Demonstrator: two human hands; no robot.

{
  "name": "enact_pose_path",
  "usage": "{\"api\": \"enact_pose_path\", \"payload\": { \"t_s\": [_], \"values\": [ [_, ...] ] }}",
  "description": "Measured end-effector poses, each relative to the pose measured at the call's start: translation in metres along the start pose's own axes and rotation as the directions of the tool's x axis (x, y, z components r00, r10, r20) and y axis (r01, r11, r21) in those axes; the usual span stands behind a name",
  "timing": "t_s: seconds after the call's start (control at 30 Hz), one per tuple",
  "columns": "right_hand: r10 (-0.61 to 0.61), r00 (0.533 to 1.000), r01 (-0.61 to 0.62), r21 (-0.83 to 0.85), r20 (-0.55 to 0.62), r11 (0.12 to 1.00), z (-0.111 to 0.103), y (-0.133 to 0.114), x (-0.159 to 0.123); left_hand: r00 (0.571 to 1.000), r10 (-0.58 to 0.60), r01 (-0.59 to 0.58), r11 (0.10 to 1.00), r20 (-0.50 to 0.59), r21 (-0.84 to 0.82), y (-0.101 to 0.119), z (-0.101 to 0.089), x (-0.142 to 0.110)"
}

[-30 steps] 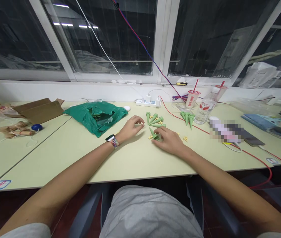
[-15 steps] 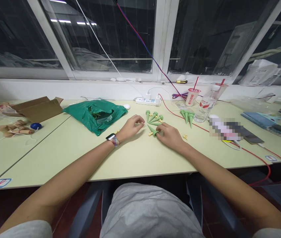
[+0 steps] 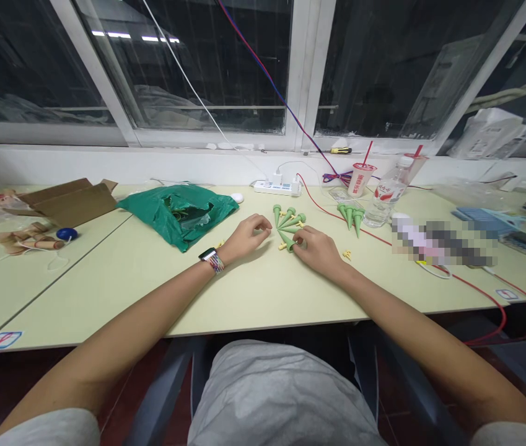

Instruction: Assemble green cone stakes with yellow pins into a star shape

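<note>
Several green cone-shaped spikes [image 3: 277,215] with small yellow valves lie fanned out on the table, tips toward one point. My right hand [image 3: 319,251] pinches the wide end of the nearest green spike [image 3: 287,240], which lies with its tip pointing up and left. To the left of the fan rests my left hand [image 3: 248,238], fingers curved and thumb apart, with nothing in it. Beside my right wrist lies a loose yellow valve [image 3: 347,254]. Another group of green spikes [image 3: 349,215] lies farther right. Part of a yellow piece [image 3: 220,244] shows behind my left wrist.
A torn green plastic bag [image 3: 151,214] lies left of my hands, near a cardboard box [image 3: 70,201] and wooden toy pieces [image 3: 23,238]. A power strip [image 3: 277,188] stands at the back. On the right are a bottle [image 3: 383,198], a cup [image 3: 359,181] and a red cable [image 3: 376,240].
The nearest green spike has turned slightly, its tip shifting up toward the meeting point of the others, with my right hand on its wide end. My left hand has hardly moved.
</note>
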State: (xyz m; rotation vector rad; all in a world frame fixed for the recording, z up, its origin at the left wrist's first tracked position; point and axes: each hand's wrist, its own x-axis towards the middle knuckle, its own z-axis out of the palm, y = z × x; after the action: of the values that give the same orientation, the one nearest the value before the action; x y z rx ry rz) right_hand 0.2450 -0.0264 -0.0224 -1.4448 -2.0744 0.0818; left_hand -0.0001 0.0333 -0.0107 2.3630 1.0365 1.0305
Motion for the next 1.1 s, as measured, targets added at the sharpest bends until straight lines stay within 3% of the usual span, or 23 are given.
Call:
{"api": "enact_pose_path", "payload": {
  "t_s": [0.9,1.1],
  "values": [
    [0.001,1.000,-0.001,0.013,-0.005,1.000,0.000,-0.004,-0.003,1.000,-0.020,0.020,0.999,0.013,-0.026,0.001,0.000,-0.001],
    [0.025,0.999,-0.026,-0.002,-0.044,1.000,-0.020,0.002,0.002,1.000,-0.027,0.027,1.000,0.003,-0.008,0.003,-0.001,0.000]
  ]
}}
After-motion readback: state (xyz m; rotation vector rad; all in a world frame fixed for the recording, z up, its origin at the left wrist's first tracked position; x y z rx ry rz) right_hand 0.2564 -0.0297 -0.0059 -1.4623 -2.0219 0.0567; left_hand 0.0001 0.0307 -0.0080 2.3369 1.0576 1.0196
